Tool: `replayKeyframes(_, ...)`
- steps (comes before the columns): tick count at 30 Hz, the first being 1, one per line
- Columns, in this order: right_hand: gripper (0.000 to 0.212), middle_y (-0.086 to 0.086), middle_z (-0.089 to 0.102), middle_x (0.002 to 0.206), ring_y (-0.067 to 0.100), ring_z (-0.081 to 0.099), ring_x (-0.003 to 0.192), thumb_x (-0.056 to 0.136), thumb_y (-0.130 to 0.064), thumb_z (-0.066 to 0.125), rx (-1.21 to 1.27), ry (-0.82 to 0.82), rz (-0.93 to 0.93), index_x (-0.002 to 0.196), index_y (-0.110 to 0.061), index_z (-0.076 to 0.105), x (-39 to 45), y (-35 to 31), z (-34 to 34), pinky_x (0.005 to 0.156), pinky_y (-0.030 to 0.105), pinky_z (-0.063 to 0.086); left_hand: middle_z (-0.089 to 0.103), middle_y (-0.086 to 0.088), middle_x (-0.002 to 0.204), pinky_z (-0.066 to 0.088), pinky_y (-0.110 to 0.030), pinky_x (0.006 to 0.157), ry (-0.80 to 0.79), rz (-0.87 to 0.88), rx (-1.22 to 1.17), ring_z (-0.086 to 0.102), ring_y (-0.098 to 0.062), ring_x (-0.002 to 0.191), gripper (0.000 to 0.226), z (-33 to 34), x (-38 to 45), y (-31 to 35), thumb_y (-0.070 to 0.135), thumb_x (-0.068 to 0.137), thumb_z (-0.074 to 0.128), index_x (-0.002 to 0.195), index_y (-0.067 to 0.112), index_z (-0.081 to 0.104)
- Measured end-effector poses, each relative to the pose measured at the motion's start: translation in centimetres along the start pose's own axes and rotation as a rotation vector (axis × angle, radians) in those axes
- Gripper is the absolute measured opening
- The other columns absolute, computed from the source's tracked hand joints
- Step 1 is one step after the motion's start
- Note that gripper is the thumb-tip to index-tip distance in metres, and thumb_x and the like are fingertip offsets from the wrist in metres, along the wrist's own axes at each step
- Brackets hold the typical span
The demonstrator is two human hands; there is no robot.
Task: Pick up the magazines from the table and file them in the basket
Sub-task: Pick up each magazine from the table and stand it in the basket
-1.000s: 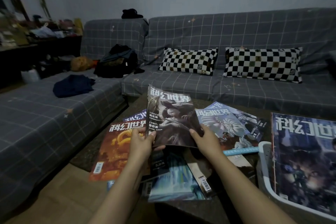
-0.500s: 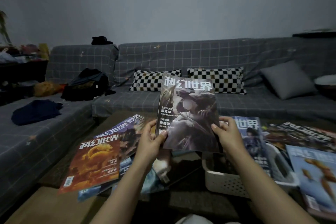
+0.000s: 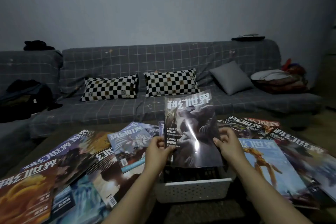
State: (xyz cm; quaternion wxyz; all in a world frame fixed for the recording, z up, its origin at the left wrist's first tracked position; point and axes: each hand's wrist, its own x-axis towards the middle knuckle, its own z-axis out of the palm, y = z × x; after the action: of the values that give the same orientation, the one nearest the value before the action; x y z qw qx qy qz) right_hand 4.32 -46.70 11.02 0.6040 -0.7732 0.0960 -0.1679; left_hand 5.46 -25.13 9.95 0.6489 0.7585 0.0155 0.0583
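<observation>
A grey checked sofa (image 3: 163,63) backs a dim surface (image 3: 60,132) strewn with magazines (image 3: 131,143). Both hands hold one magazine (image 3: 190,129) upright over the white basket (image 3: 196,190): the left hand (image 3: 158,152) pinches its left edge, while the right hand (image 3: 229,147) grips its right edge with curled fingers (image 3: 217,141).

One magazine (image 3: 190,129) stands upright over the white perforated basket (image 3: 196,190), its lower edge at the basket's opening. The left hand (image 3: 157,152) pinches its left edge; the right hand (image 3: 228,144) grips its right edge. Loose magazines lie on the table (image 3: 200,212): an orange-covered one (image 3: 23,194) at 8 o'clock of the basket, a pale blue one (image 3: 272,167) at 3 o'clock. Beyond, at 12 o'clock, a grey checked sofa (image 3: 163,60) carries two chequered cushions (image 3: 111,87) and a plain grey cushion (image 3: 231,77).
</observation>
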Motion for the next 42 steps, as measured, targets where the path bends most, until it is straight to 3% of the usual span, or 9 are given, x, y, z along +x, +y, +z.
replayKeyframes(2, 0.023, 0.007, 0.061, 0.081, 0.023, 0.059, 0.077, 0.085, -0.003, 0.060, -0.056, 0.002, 0.030, 0.095, -0.019, 0.047, 0.4, 1.3, 0.0, 0.064, 0.029, 0.043, 0.067, -0.004, 0.082, 0.057, -0.038, 0.067, 0.033, -0.004, 0.161, 0.066, -0.020, 0.076, 0.029, 0.6, 0.3, -0.8, 0.011, 0.074, 0.078, 0.093, 0.012, 0.057)
replayKeyframes(4, 0.022, 0.004, 0.060, 0.076, 0.022, 0.059, 0.074, 0.084, -0.005, 0.062, -0.133, 0.000, 0.046, 0.090, -0.021, 0.047, 0.7, 2.6, 0.5, 0.059, 0.027, 0.041, 0.064, 0.004, 0.078, 0.048, -0.024, 0.057, 0.037, 0.008, 0.311, 0.061, -0.011, 0.071, 0.036, 0.7, 0.6, -1.4, 0.014, 0.070, 0.082, 0.094, 0.013, 0.055)
replayKeyframes(8, 0.024, -0.005, 0.056, 0.073, 0.012, 0.053, 0.065, 0.082, -0.015, 0.066, -0.349, 0.066, 0.041, 0.088, -0.023, 0.045, 0.9, 4.0, 1.5, 0.053, 0.025, 0.036, 0.067, -0.003, 0.102, 0.045, -0.024, 0.072, -0.010, 0.028, 0.489, 0.063, -0.016, 0.091, 0.045, 1.0, 0.9, -2.3, 0.011, 0.076, 0.076, 0.111, 0.013, 0.049)
replayKeyframes(13, 0.025, 0.007, 0.064, 0.102, 0.025, 0.060, 0.093, 0.078, -0.019, 0.071, -0.596, 0.108, -0.044, 0.097, -0.014, 0.055, 0.6, 4.1, 2.2, 0.071, 0.029, 0.043, 0.063, -0.012, 0.109, 0.046, -0.029, 0.072, 0.037, 0.063, 0.723, 0.062, -0.025, 0.098, 0.056, 1.6, 1.0, -2.2, 0.016, 0.080, 0.072, 0.127, -0.001, 0.046)
replayKeyframes(18, 0.034, 0.007, 0.066, 0.103, 0.026, 0.048, 0.108, 0.079, -0.037, 0.068, -0.997, 0.152, -0.095, 0.108, -0.021, 0.065, 0.4, 3.7, 2.1, 0.082, 0.033, 0.036, 0.054, -0.015, 0.121, 0.046, -0.033, 0.086, 0.065, 0.093, 0.882, 0.055, -0.028, 0.110, 0.059, 1.8, 0.9, -2.3, 0.028, 0.084, 0.068, 0.129, -0.001, 0.043)
replayKeyframes(24, 0.038, 0.007, 0.059, 0.109, 0.025, 0.041, 0.113, 0.075, -0.034, 0.074, -0.815, 0.118, 0.006, 0.111, -0.023, 0.067, 0.4, 4.1, 1.5, 0.082, 0.034, 0.041, 0.053, -0.009, 0.122, 0.047, -0.033, 0.084, 0.072, 0.112, 1.125, 0.052, -0.025, 0.113, 0.050, 1.8, 0.7, -2.4, 0.038, 0.084, 0.066, 0.120, 0.006, 0.050)
replayKeyframes(27, 0.031, 0.008, 0.060, 0.114, 0.026, 0.048, 0.113, 0.072, -0.034, 0.078, -0.718, 0.072, 0.085, 0.099, -0.019, 0.073, 0.9, 4.5, 0.9, 0.086, 0.035, 0.047, 0.057, -0.006, 0.118, 0.046, -0.034, 0.083, 0.117, 0.147, 1.183, 0.049, -0.025, 0.113, 0.050, 1.0, 0.8, -2.8, 0.048, 0.080, 0.066, 0.114, 0.013, 0.056)
replayKeyframes(34, 0.037, 0.011, 0.051, 0.122, 0.022, 0.057, 0.092, 0.073, -0.027, 0.078, -0.494, -0.014, 0.138, 0.108, -0.018, 0.070, 1.9, 4.8, 0.5, 0.071, 0.026, 0.042, 0.062, -0.009, 0.105, 0.046, -0.038, 0.088, 0.115, 0.045, 0.759, 0.053, -0.027, 0.105, 0.035, -1.4, 2.4, -3.4, 0.040, 0.068, 0.081, 0.089, 0.015, 0.068)
replayKeyframes(42, 0.040, 0.011, 0.040, 0.139, 0.030, 0.045, 0.123, 0.081, -0.032, 0.070, -0.572, -0.058, 0.117, 0.120, -0.026, 0.063, 2.5, 5.1, 0.6, 0.095, 0.034, 0.043, 0.071, -0.007, 0.083, 0.052, -0.034, 0.075, 0.133, 0.023, 0.749, 0.062, -0.026, 0.091, 0.024, -1.3, 2.6, -3.8, 0.038, 0.072, 0.078, 0.071, 0.014, 0.075)
